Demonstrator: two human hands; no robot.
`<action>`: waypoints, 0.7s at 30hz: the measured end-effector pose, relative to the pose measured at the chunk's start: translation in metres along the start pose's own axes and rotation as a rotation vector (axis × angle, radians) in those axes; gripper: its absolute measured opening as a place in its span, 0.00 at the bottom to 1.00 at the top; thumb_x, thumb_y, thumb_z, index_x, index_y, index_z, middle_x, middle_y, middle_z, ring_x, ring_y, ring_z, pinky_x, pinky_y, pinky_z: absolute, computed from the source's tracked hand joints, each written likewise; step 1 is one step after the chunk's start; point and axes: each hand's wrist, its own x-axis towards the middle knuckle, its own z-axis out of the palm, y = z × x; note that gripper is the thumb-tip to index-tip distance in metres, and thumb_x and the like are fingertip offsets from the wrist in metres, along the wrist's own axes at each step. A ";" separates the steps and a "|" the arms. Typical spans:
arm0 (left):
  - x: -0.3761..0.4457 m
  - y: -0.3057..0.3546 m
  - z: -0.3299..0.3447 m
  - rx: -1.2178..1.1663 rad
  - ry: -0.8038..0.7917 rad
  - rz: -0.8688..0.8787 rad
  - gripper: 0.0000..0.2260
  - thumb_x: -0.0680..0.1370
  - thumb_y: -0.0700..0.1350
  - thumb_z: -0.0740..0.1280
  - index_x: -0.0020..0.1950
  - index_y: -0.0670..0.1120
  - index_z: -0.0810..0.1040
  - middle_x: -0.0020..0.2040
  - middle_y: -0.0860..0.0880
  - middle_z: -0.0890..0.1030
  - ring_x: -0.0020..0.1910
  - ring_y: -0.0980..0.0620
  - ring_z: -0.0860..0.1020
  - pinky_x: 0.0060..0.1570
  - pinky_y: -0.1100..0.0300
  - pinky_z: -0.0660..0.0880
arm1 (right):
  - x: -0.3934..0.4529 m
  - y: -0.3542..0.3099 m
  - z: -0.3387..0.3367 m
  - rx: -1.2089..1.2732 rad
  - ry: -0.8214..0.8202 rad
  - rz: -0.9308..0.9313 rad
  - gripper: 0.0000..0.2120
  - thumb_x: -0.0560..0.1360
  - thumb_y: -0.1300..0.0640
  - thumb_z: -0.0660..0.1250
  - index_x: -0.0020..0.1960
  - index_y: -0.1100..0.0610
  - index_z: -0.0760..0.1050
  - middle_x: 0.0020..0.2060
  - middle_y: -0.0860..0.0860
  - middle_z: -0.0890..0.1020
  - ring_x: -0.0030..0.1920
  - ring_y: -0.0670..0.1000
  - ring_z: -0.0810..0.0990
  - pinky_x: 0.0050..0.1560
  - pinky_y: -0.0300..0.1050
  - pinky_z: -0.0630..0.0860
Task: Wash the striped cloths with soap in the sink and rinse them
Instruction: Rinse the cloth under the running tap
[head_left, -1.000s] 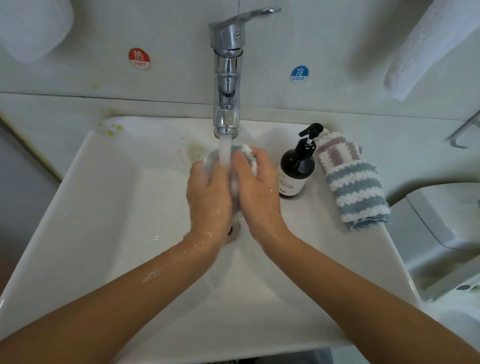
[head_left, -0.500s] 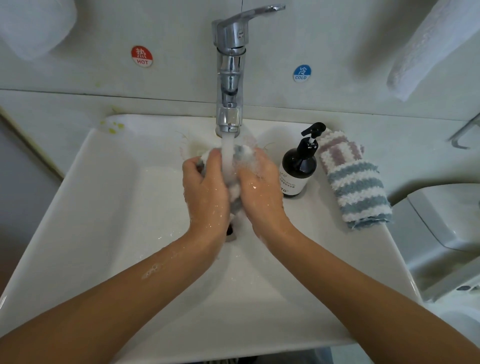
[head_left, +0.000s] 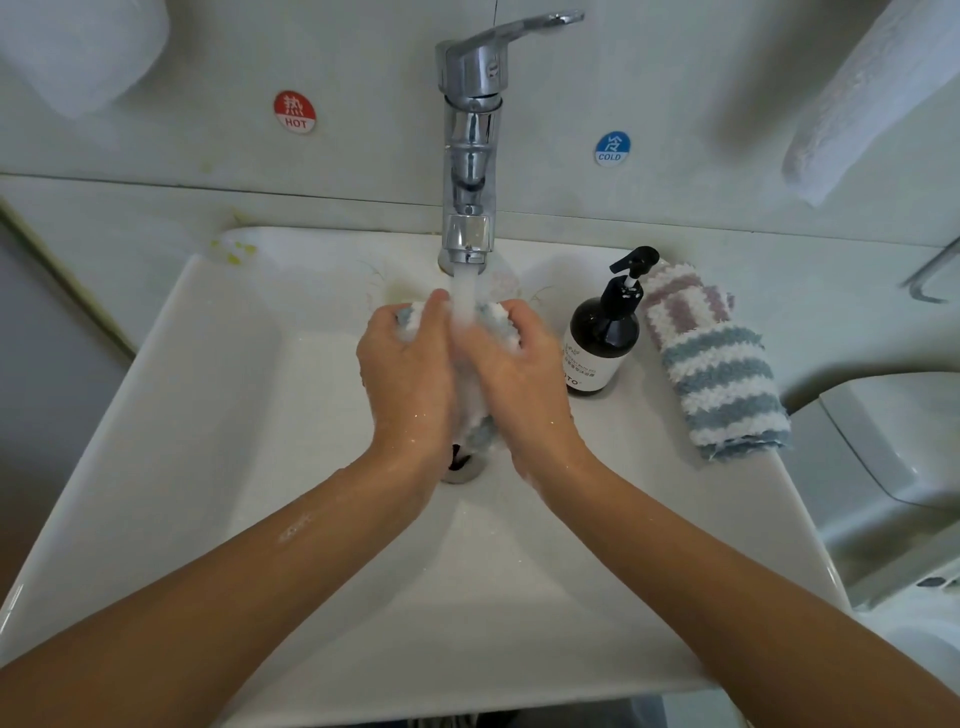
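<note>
Nearest the camera, both forearms reached in over the front edge of the sink (head_left: 171, 441) and met above the drain (head_left: 460, 462) at the middle of the basin. The left hand (head_left: 408, 374) and the right hand (head_left: 519, 374) faced each other with one striped cloth (head_left: 480, 428) bunched between them. Each grip was closed, fingers curled round the cloth; pale blue and white pile showed above the knuckles and below the heels of the hands. The water stream (head_left: 465, 291) from the faucet (head_left: 470, 150) fell straight onto the top of the bunched cloth between the two hands.

Further back, at the right rear of the sink rim, the soap bottle (head_left: 602, 338) stood upright with its pump head on. Just beside it, on the right edge of the rim, a second striped cloth (head_left: 719, 376) lay folded, clear of the water, its pile raised as dry pile would be.

Assessment: the held cloth appeared to be at the rinse stage, or late in scrubbing; whether lather remained in it could not be determined. The second cloth was judged not yet washed, so wetting, soaping and rinsing it remained. The task was judged roughly half complete.
</note>
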 end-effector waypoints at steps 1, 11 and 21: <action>-0.001 0.000 0.000 -0.005 -0.004 -0.012 0.07 0.79 0.51 0.65 0.47 0.49 0.75 0.40 0.52 0.81 0.36 0.57 0.80 0.34 0.65 0.77 | 0.001 0.000 0.000 -0.018 0.006 0.008 0.05 0.75 0.56 0.68 0.47 0.57 0.75 0.40 0.56 0.82 0.43 0.57 0.83 0.47 0.59 0.80; -0.010 -0.004 0.004 0.004 -0.121 -0.207 0.14 0.80 0.61 0.57 0.54 0.53 0.74 0.48 0.52 0.82 0.45 0.54 0.81 0.38 0.58 0.76 | 0.005 -0.008 -0.007 0.072 0.075 -0.069 0.13 0.76 0.69 0.61 0.42 0.51 0.72 0.35 0.49 0.77 0.36 0.49 0.76 0.39 0.48 0.75; -0.011 -0.003 0.004 0.154 -0.057 0.027 0.14 0.80 0.58 0.61 0.44 0.50 0.76 0.34 0.54 0.81 0.30 0.59 0.79 0.31 0.61 0.73 | -0.003 0.001 0.002 0.016 -0.027 -0.043 0.04 0.80 0.51 0.62 0.48 0.49 0.70 0.32 0.39 0.78 0.35 0.38 0.78 0.37 0.34 0.75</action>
